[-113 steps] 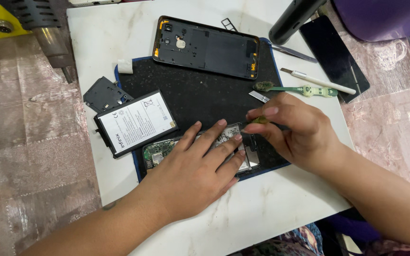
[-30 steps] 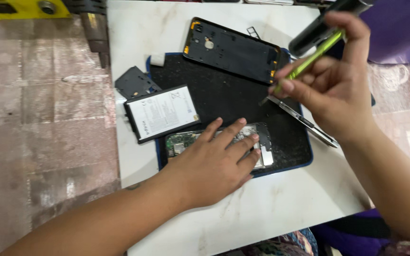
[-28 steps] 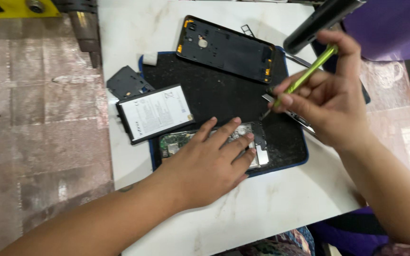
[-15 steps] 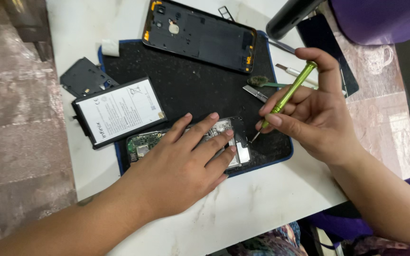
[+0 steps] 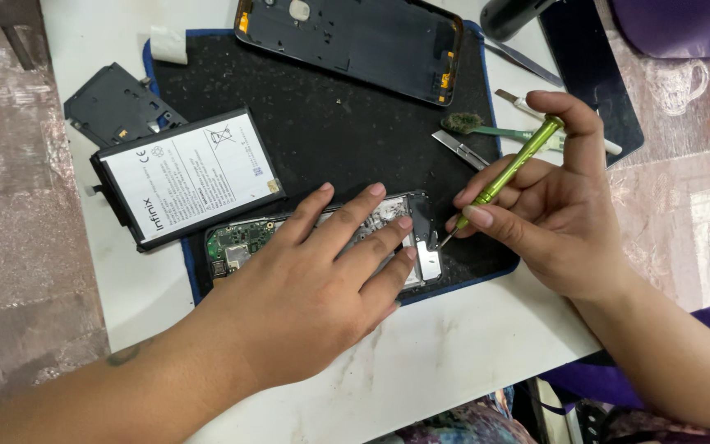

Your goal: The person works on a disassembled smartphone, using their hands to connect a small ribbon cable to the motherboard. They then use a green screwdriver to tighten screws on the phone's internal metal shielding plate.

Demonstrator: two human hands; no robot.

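Hands: left hand (image 5: 314, 288) lies flat, fingers spread, pressing the opened phone (image 5: 244, 240) at frame centre; right hand (image 5: 552, 214) pinches a green screwdriver (image 5: 509, 171), tip at the phone's right end.
Mat: black mat (image 5: 338, 131) beneath.
Beyond: battery (image 5: 186, 177) centre-left, back cover (image 5: 355, 41) at top.

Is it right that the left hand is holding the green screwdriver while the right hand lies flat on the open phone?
Not quite: the hands are swapped. The head view shows the right hand holding the green screwdriver, its tip down at the open phone. The left hand is the one lying flat on that phone, fingers spread over its circuit board.
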